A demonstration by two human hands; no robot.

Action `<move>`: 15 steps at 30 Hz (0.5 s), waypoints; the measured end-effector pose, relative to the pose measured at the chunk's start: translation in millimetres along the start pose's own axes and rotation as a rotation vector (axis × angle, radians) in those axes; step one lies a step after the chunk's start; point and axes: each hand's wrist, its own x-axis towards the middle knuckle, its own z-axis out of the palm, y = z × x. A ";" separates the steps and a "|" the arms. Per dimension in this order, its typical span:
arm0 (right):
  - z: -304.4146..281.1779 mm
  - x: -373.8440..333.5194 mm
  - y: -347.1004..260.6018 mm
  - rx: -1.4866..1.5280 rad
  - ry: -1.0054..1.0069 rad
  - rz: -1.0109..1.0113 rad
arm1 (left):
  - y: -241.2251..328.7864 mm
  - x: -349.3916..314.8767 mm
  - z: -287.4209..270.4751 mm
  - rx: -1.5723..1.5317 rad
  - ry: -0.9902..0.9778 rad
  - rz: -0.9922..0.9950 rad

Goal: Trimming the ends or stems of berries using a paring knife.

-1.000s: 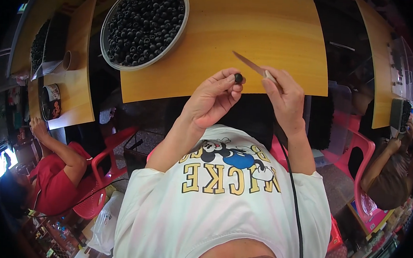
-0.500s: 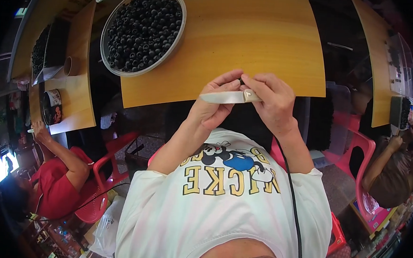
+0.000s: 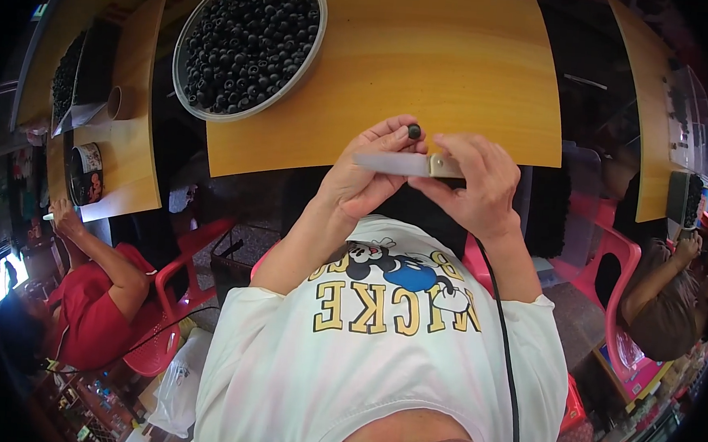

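Observation:
My left hand is closed in a pinch around a small round black piece, held up between the thumb and fingertips just past the table's near edge. What it is made of cannot be told. My right hand grips a knife by its pale handle. The blade points left and lies level across my left fingers, just below the piece. Many similar black pieces, some with a hole in the top, fill a clear round tub at the far left of the table.
The wooden table spans the front. At a left table a person in red works near a dark printed tin and a brown cup. On the right, a person in brown sits by a pink chair and a dark box.
My right fingers have come away from the black piece and shifted right with the knife. More of the piece now shows in my left pinch. The tub appears slightly higher in view.

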 end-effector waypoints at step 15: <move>-9.0 1.7 0.5 -0.140 -0.138 -0.031 | 1.4 -5.4 1.0 0.018 -0.051 0.038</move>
